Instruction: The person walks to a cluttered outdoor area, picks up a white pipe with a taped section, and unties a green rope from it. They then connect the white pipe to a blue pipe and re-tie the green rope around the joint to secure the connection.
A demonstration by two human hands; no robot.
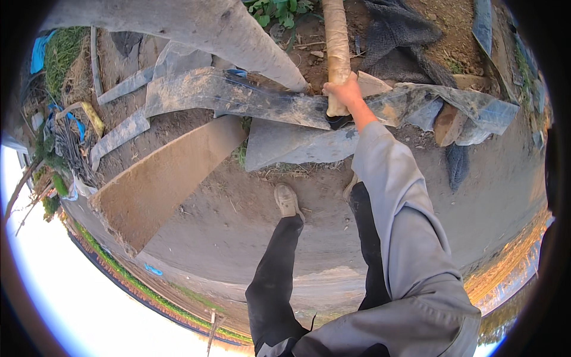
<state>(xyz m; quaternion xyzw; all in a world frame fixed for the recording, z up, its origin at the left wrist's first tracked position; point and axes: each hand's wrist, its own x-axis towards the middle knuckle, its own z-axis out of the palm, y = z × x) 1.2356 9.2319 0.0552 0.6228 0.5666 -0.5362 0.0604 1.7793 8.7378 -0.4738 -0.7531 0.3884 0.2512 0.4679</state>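
Right hand (347, 91) gripping, fingers wrapped around a long tan cylindrical pole with a creased, film-like surface (337, 44), close above its blunt lower end. Pole is at the upper edge of a bare grey-brown dirt path (324, 238), its end over a strip of mud-stained grey plastic sheeting (238, 95); cannot tell whether the two touch. Long grey sleeve (395, 196) covers the arm. Left of the pole, a thick whitish rough-surfaced post (202, 30) slants, tapering toward the sheeting. Below it, a broad brown flat board (169, 178) lies at a slant along the path's left side. Beige shoe (286, 199) on the path near its upper edge. Beyond the sheeting: crumpled black mesh (395, 35) right of the pole, green leafy plant (276, 11) left
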